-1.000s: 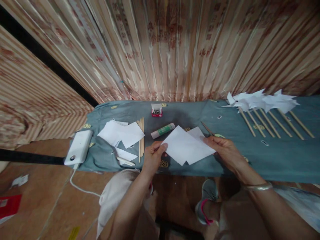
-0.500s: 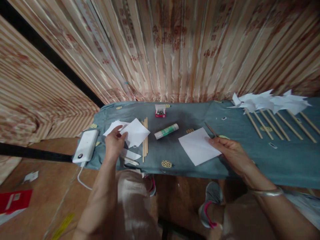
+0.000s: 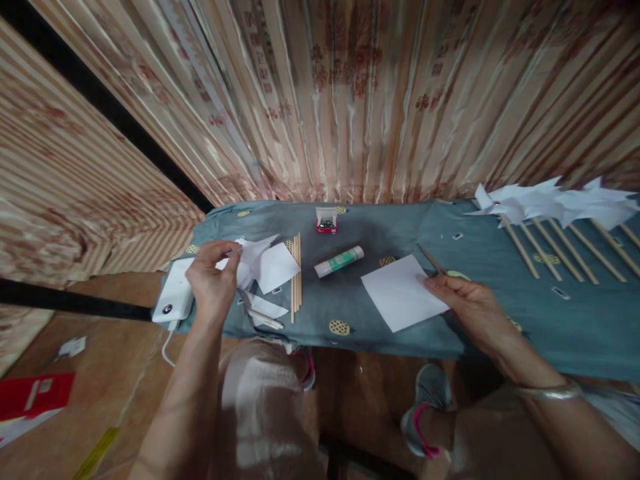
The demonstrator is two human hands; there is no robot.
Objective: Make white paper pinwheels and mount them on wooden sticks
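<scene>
— What is held by the left hand?

— A sheet of white paper is pinched between its thumb and fingertips. The sheet is lifted and curled above the pile of paper squares, which is spread at the left end of the blue-grey cloth.

— And by the right hand?

— A white paper square is laid flat near the front edge of the cloth. Its right corner is gripped between the thumb and the curled fingers. A silver bangle is worn on that wrist.

— What is found between the two hands?

— A bundle of wooden sticks is set just right of the pile. A green and white glue stick is laid on its side beyond it. A small red box is placed open near the curtain.

— And at the edges?

— A white power bank is seen just beside the left hand. Paper pinwheels on sticks are lined up at the far right. A thin pointed tool is seen just behind the right hand; what it is cannot be told.
</scene>
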